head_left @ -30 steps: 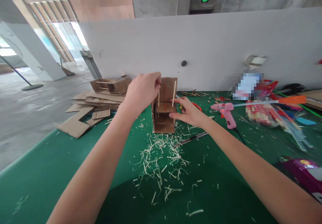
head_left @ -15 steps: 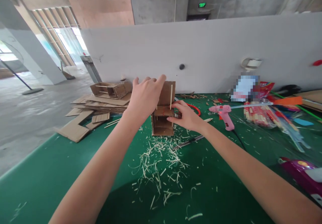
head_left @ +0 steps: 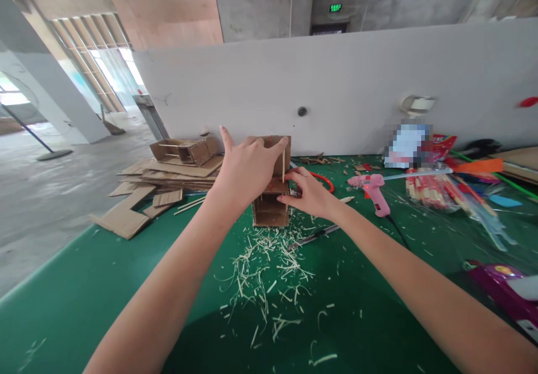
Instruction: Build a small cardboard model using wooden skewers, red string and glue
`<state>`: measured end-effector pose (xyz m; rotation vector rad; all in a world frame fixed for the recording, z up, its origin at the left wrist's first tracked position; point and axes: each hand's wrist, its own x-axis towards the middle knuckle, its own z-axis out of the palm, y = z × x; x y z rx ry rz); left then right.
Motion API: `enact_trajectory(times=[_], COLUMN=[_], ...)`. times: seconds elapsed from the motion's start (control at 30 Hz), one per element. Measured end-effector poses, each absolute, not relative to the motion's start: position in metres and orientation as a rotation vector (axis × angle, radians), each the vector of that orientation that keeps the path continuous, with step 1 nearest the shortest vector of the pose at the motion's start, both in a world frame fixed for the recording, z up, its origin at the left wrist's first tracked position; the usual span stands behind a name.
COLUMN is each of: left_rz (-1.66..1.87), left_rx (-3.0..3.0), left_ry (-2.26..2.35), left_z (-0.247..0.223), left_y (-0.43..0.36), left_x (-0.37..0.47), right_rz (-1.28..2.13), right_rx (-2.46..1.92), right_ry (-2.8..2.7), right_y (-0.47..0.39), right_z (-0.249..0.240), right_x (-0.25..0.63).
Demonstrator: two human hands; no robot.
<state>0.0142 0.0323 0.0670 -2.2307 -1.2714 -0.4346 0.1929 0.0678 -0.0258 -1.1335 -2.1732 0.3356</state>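
A small cardboard box structure [head_left: 271, 217] stands upright on the green table, its open compartments facing me and a taller back panel above. A thin wooden stick [head_left: 283, 164] stands near the right edge of that panel. My left hand [head_left: 247, 166] reaches over the upper part, its index finger at the top of the stick and its thumb raised to the left. With thumb and fingers, my right hand [head_left: 309, 193] grips the right side of the box at its middle shelf. Wood shavings [head_left: 269, 245] lie in front.
Cardboard pieces [head_left: 126, 214] and another cardboard box [head_left: 187, 151] lie at the left. On the right are a utility knife [head_left: 313, 238], a pink glue gun [head_left: 373, 190], a phone [head_left: 407, 145], bundled sticks [head_left: 432, 189] and a purple object [head_left: 504, 292]. A white partition [head_left: 357, 82] stands behind.
My left hand has moved slightly down and right, its index finger now at the top of the stick. My right hand stays at the box's side.
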Motion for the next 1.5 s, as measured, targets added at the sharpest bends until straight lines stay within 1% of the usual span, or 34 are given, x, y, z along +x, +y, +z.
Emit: enact_trajectory(times=[0.27, 0.37, 0.53, 0.63, 0.73, 0.83, 0.9, 1.07, 1.17, 1.3, 1.5], left_rz=[-0.456, -0.454, -0.444, -0.438, -0.452, -0.458, -0.464, -0.486, -0.484, -0.486, -0.488], left_rx=[-2.245, -2.259, -2.301, -2.311, -2.321, -2.334, -2.333, -2.351, -2.35, -2.344, -2.329], left_ry=[-1.284, -1.307, -1.318, -1.345, -1.351, -1.358, -1.357, -1.351, -1.346, -1.36, -1.369], left_z=[0.065, 0.066, 0.068, 0.069, 0.07, 0.069, 0.069, 0.068, 0.068, 0.068, 0.067], left_y=[0.035, 0.034, 0.032, 0.032, 0.032, 0.032, 0.032, 0.032, 0.033, 0.033, 0.032], left_x=[0.014, 0.014, 0.014, 0.013, 0.012, 0.011, 0.011, 0.009, 0.009, 0.009, 0.009], right_rz=[0.408, 0.556, 0.893, 0.968, 0.958, 0.87, 0.743, 0.182, -0.052, -0.176, -0.209], right_rx=[-1.205, -1.173, -1.137, -1.115, -1.124, -1.174, -1.216, -1.314, -1.505, -1.653, -1.602], right_ry=[-2.16, -2.029, -1.863, -1.803, -1.766, -1.773, -1.832, -2.038, -2.108, -2.138, -2.139], right_y=[0.065, 0.065, 0.063, 0.063, 0.065, 0.067, 0.067, 0.058, 0.051, 0.046, 0.047], right_z=[-0.029, -0.03, -0.03, -0.032, -0.033, -0.031, -0.028, -0.025, -0.027, -0.028, -0.034], right_x=[0.194, 0.192, 0.19, 0.189, 0.187, 0.185, 0.184, 0.177, 0.166, 0.154, 0.152])
